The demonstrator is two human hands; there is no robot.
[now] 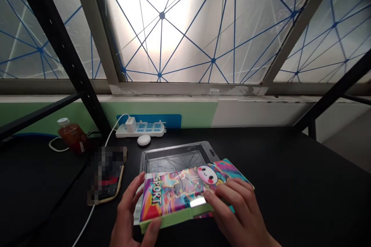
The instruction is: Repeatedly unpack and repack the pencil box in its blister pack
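Note:
A colourful printed package (pixel 185 195) marked "SPORT", with a cartoon face, lies on the black table (pixel 290 170) in front of me. My left hand (pixel 130 216) grips its left end, thumb underneath at the green front edge. My right hand (pixel 239 212) rests on its right half with fingers curled over the top, fingertips near a shiny clear window. A clear plastic tray (pixel 174 156) sits partly under the package's far edge.
A phone (pixel 107 179) lies left of the package with a white cable (pixel 87 224) running past it. Further back are a white power strip (pixel 142 128), a small white oval case (pixel 143 139) and a bottle of reddish drink (pixel 72 137). A black shelf frame (pixel 66 58) stands left.

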